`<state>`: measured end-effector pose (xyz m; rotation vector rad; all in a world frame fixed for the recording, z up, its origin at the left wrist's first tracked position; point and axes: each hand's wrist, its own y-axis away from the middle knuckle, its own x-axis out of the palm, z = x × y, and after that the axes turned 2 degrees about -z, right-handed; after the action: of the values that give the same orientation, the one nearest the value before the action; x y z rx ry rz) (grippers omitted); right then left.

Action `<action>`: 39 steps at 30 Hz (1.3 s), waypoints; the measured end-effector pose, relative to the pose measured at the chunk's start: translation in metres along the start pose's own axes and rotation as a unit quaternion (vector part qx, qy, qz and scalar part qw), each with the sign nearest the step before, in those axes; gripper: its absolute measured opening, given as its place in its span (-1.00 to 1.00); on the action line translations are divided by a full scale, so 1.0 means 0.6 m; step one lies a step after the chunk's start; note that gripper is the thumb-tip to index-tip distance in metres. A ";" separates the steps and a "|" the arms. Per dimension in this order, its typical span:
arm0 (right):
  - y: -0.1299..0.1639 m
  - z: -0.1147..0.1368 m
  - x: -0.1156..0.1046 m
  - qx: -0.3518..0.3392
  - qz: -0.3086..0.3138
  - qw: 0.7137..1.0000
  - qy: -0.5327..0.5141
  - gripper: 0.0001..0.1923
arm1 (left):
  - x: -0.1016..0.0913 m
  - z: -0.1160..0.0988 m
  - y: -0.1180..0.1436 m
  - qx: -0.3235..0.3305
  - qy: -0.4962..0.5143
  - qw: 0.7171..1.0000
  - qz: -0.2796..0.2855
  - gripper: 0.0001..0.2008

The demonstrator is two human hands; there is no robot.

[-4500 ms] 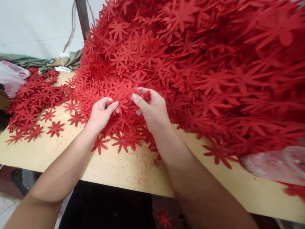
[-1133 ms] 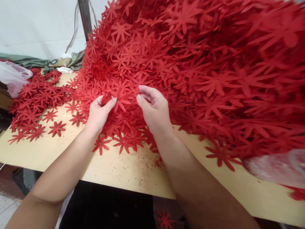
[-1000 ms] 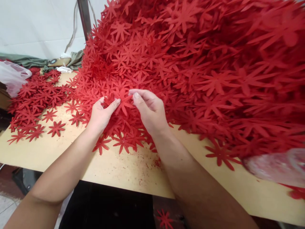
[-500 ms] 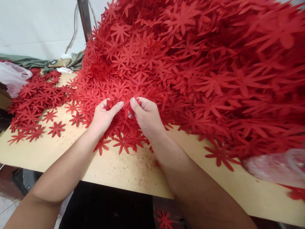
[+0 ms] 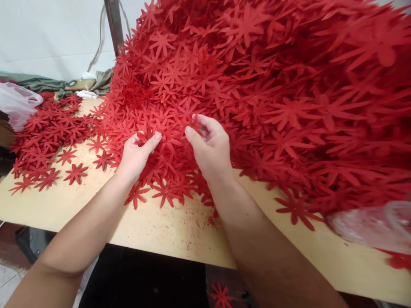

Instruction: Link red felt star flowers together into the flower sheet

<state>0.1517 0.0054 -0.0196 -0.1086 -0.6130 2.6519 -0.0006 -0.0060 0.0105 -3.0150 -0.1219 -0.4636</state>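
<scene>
both hands pinch red flower cutouts [image 5: 167, 137] at the heap's [image 5: 272, 94] foot: left hand [image 5: 136, 154], right hand [image 5: 210, 147].

My left hand [image 5: 136, 154]: bare, no glove, no ring. My right hand [image 5: 210, 147]: bare too, nails short and unpainted. Both forearms uncovered right to bottom edge of view; no sleeve, watch or band showing on either wrist.
</scene>
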 end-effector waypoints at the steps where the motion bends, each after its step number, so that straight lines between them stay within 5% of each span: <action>1: 0.003 0.003 0.000 -0.028 -0.003 0.999 0.026 -0.67 | 0.001 0.000 0.001 0.000 0.005 1.000 0.002 -0.62; 4: 0.014 0.017 0.005 -0.059 0.048 0.996 0.039 -0.60 | 0.003 -0.001 0.004 -0.005 0.014 1.000 0.005 -0.64; 9: 0.027 0.035 0.021 0.043 0.190 0.977 -0.086 -0.66 | 0.004 -0.002 0.007 -0.021 0.004 0.999 0.036 -0.68; 15: 0.021 0.048 0.017 0.122 0.147 0.976 -0.103 -0.66 | 0.003 -0.003 0.004 -0.018 -0.007 0.999 0.047 -0.71; 25: 0.022 0.055 0.021 0.142 0.106 0.976 -0.129 -0.49 | 0.007 -0.002 0.014 -0.064 -0.042 0.995 0.069 -0.62; 30: 0.022 0.052 0.023 0.177 0.132 0.961 -0.167 -0.59 | 0.003 -0.001 0.008 -0.058 -0.040 0.997 0.023 -0.66; 39: 0.021 0.047 0.020 0.144 0.142 0.969 -0.141 -0.66 | 0.002 -0.010 0.006 -0.030 -0.016 0.998 0.048 -0.67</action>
<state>0.1313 -0.0113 0.0008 0.2918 -0.3061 3.0310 -0.0008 -0.0101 0.0163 -3.0715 0.0352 -0.4170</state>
